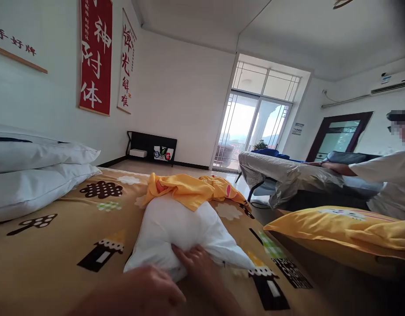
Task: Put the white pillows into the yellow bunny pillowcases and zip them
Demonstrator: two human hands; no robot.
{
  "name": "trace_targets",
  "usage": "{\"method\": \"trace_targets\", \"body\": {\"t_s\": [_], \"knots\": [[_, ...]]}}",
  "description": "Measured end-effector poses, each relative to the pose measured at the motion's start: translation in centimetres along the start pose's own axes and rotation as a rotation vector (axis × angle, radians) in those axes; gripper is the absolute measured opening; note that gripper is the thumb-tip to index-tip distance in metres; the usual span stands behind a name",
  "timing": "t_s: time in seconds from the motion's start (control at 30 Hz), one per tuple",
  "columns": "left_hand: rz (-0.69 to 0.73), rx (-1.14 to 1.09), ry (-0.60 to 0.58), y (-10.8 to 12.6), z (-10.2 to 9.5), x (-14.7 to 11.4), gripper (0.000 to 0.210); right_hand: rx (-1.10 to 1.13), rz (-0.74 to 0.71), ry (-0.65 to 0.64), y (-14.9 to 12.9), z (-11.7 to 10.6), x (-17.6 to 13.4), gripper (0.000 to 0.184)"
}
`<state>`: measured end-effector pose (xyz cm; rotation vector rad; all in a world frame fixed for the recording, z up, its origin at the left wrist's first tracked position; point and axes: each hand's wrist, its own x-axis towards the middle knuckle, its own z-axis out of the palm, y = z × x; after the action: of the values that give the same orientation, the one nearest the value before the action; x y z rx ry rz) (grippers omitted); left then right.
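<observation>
Right hand [197, 261] pressed into the white pillow [185, 224], left hand [152, 287] blurred; can't tell either's grip! Best untwist that yellow cloth [189, 189] evenly.

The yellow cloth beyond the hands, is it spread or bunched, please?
Bunched: the yellow cloth lies creased along the far end of the white pillow.

Pillow [185, 224] was plain white, cloth [189, 188] at its 12 o'clock kinda yellowy-orange, sheet [51, 259] tan, dark-printed, banner [95, 57] at 10 o'clock red.

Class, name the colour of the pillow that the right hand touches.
The pillow is white; the head view shows it.
</observation>
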<state>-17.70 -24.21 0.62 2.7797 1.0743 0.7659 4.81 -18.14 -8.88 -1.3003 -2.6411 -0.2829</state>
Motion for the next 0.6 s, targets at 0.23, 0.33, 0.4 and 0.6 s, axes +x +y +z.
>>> {"method": "trace_targets", "body": {"t_s": [0.23,0.33,0.4,0.6], "knots": [[-0.191,-0.068,0.020,-5.5,5.7,3.0,0.061,0.327,0.035,0.141,2.1,-8.7,-0.4,0.046],[-0.116,0.106,-0.132,-5.3,9.2,2.2,0.096,0.198,0.265,0.449,3.9,-10.8,2.5,0.037],[-0.109,0.227,-0.133,-4.4,10.7,1.6,0.109,0.071,0.345,0.429,4.8,-10.2,5.4,0.040],[0.178,0.606,0.073,-4.9,14.5,1.2,0.067,-0.031,0.480,0.335,6.0,-3.5,11.4,0.027]]}}
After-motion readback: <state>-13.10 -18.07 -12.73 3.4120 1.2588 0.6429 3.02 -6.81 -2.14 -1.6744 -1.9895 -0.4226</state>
